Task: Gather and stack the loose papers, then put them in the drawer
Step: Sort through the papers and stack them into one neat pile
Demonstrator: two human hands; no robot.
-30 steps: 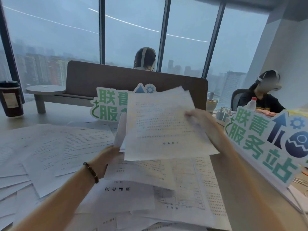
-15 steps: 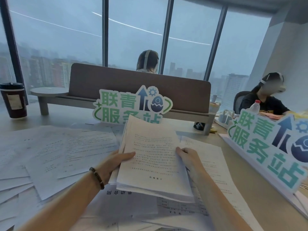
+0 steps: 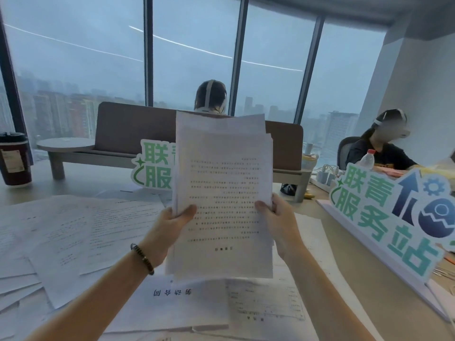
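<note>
Loose sheets [image 3: 93,232] lie spread over the desk [image 3: 344,279] nearest me, some overlapping. Above them the left hand [image 3: 170,227] and right hand [image 3: 278,222] hold a stack of papers [image 3: 222,193] upright, each thumb curled over a side edge. The stack hides part of a green-lettered sign [image 3: 154,171] and the divider [image 3: 128,129] behind it. A second sign [image 3: 394,212] stands at the right, and what may be a coffee cup [image 3: 13,159] far left. Two people sit beyond.
</note>
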